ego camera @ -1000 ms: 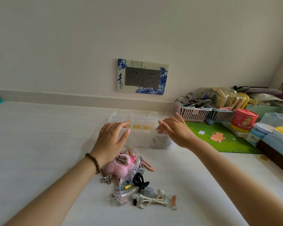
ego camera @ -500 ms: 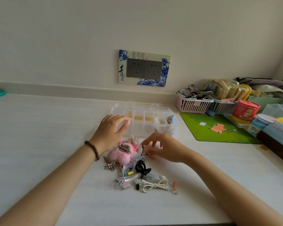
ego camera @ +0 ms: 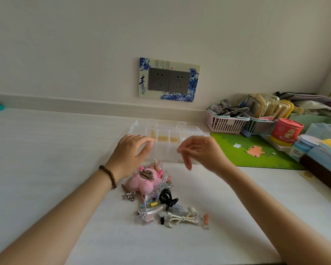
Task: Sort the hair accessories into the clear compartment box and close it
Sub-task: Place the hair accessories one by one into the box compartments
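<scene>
The clear compartment box sits open mid-frame on the white table, just past the heap of hair accessories. Left hand lies flat on its near-left corner, fingers loosely spread, gripping nothing. Right hand hovers over the box's right side with fingers pinched downward; can't tell if it's holding anything.

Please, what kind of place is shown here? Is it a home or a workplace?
Probably a home, at a desk or dresser top: a decorated wall socket, small baskets holding glasses and packets, and a pile of hair accessories beside a clear compartment box.
</scene>
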`<move>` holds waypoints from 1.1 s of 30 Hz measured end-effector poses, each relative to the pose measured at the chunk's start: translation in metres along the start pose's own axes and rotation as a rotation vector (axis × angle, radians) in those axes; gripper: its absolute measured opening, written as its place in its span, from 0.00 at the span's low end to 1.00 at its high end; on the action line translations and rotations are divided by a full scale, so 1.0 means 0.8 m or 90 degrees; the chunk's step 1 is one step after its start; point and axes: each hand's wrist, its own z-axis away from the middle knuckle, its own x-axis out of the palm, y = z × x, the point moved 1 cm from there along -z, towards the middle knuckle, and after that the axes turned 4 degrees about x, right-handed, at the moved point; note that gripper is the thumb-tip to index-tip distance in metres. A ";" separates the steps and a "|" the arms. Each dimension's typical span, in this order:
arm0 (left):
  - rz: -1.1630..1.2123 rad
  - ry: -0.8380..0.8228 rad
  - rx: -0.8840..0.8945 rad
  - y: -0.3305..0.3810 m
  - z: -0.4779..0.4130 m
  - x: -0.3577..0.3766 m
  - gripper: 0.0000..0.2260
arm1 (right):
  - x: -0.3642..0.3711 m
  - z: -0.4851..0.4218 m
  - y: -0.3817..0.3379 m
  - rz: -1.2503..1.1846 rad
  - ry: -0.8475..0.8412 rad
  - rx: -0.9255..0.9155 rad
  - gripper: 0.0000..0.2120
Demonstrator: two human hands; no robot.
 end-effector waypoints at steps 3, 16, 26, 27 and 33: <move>-0.002 0.001 0.003 -0.001 -0.001 0.000 0.26 | -0.013 -0.033 -0.027 -0.087 0.119 -0.007 0.04; 0.012 -0.004 0.016 0.001 -0.001 -0.003 0.25 | -0.003 -0.069 0.006 0.253 0.196 -0.050 0.08; 0.155 -0.324 -0.098 0.034 0.008 -0.060 0.21 | 0.041 0.004 -0.013 -0.001 0.034 -0.053 0.04; 0.136 -0.373 -0.109 0.034 0.011 -0.058 0.23 | 0.042 0.006 -0.012 -0.007 0.030 -0.049 0.04; 0.175 -0.448 -0.153 0.035 0.018 -0.042 0.25 | 0.042 0.010 -0.001 -0.071 0.012 0.000 0.05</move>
